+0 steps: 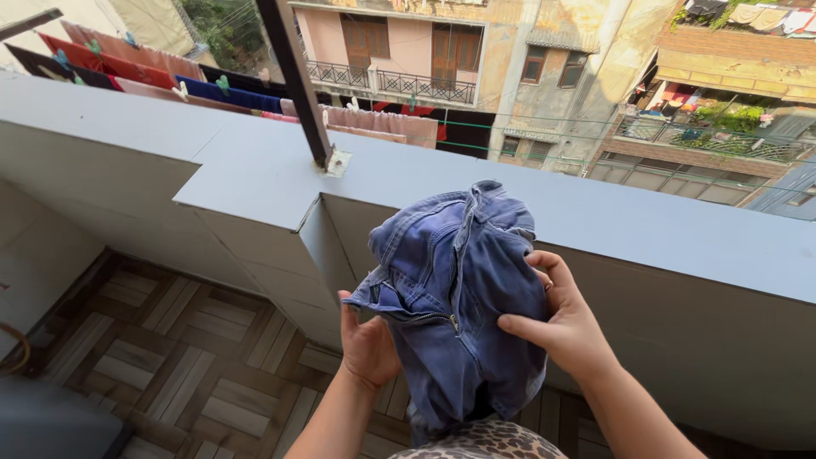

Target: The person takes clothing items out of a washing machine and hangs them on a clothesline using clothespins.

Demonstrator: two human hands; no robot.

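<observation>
left hand | half behind jeans | right hand gripping

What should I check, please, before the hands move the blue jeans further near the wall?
1. Left hand grips the blue jeans: ok.
2. Right hand holds the other side: ok.
3. Zipper closed: cannot tell.
4. Jeans kept on the inner side of the grey wall: ok.
5. Lower part of the jeans off the tiled floor: cannot tell, hidden.
6. Metal pole apart from the jeans: ok.
</observation>
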